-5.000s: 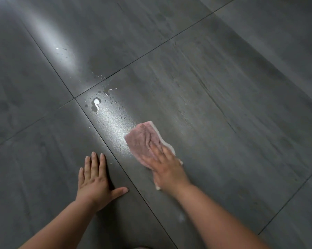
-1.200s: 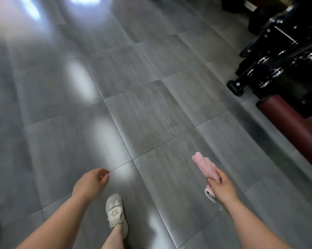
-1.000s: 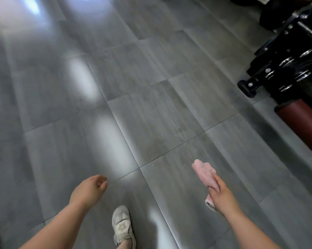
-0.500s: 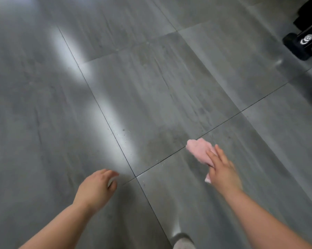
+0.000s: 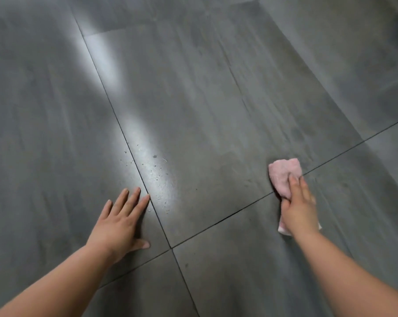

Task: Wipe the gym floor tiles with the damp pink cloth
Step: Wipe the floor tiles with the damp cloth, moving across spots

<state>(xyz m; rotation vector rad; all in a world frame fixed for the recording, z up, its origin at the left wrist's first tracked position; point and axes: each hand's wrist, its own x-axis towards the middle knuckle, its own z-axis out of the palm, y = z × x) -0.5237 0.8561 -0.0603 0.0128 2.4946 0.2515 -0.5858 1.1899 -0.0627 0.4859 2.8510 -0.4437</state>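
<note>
Pink and soft, the pink cloth (image 5: pixel 283 177) was pinned flat under the right hand (image 5: pixel 298 210), fingers (image 5: pixel 295 186) stretched straight along it and pressing down rather than curling round it. The thumb was hidden, so whether it tucked an edge I couldn't tell. The cloth sat to the right, straddling the grout line (image 5: pixel 227 216) that ran from near-left to far-right. Its rumpled end poked out beyond the fingertips onto the far tile, and a pale hem showed by the wrist on the near one. So its long axis ran near to far, in line with the forearm, free end pointing away from the person. It looked light, limp and likely to bunch. My read: a flat palm over its middle would handle it best, with weight kept on so the damp fabric drags instead of rolling up. Over on the left, the left hand (image 5: pixel 121 221) was splayed on the floor tiles (image 5: pixel 205 99), fingers apart, holding nothing, apparently a prop. Between the hands, grit specks (image 5: pixel 158 176) glinted in a bright reflection (image 5: pixel 147 145). That patch looked unwiped, so probably early going.
</note>
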